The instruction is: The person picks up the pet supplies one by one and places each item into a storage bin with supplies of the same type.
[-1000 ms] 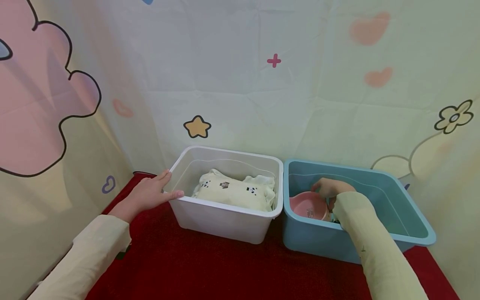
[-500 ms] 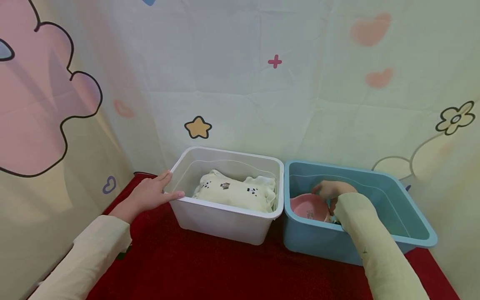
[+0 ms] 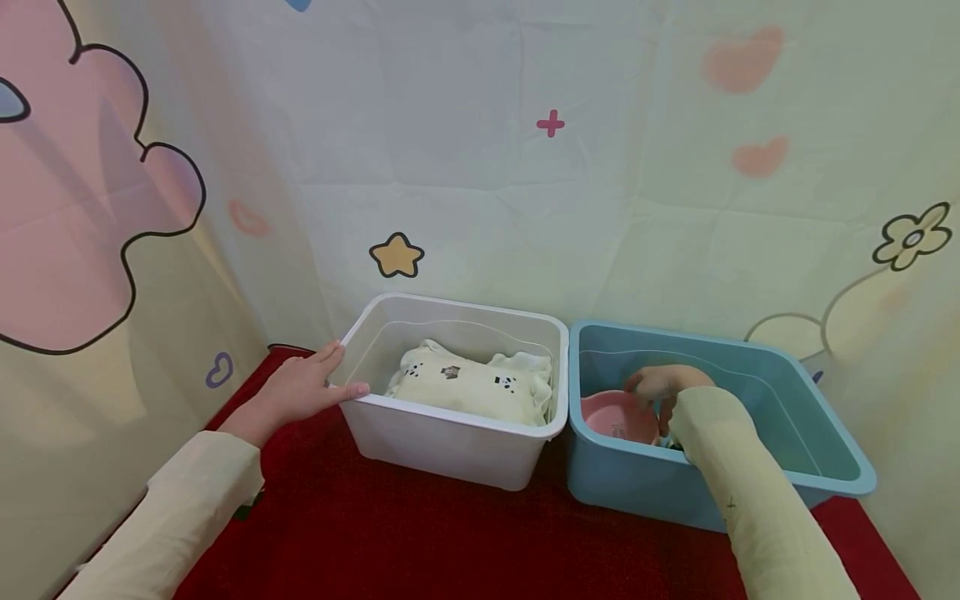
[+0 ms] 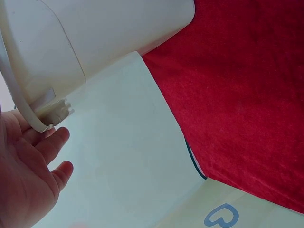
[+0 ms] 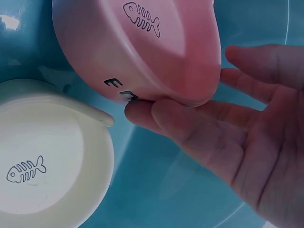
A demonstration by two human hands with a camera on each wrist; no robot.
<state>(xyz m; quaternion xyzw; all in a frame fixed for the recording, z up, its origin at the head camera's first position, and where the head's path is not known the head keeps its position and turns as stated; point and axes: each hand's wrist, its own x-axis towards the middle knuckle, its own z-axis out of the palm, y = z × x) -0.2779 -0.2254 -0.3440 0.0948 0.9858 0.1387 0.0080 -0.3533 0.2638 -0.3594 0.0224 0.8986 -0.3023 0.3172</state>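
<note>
In the head view my left hand [image 3: 300,387] rests on the front left corner of a white plastic bin [image 3: 442,429], its thumb extended along the front rim. In the left wrist view its fingers [image 4: 59,173] stick out loosely below that rim. A cream pillow [image 3: 465,387] with ruffled edges and animal prints lies in this bin. My right hand [image 3: 663,385] reaches into a blue bin [image 3: 645,475] and touches the edge of a pink bowl [image 5: 152,52] with a fish-bone print. The right wrist view shows the bowl tilted, the fingers fairly straight against its outside. A cream bowl [image 5: 47,142] lies beside it.
Both bins stand side by side on a red cloth [image 3: 420,542]. Behind them hangs a pale curtain [image 3: 480,167] with cartoon prints. The blue bin's front wall lies under my right forearm [image 3: 750,492].
My right hand shifts slightly over the pink bowl's edge, its fingers blurred in the head view. The bowl sits marginally lower in view. The left hand stays in place on the white bin.
</note>
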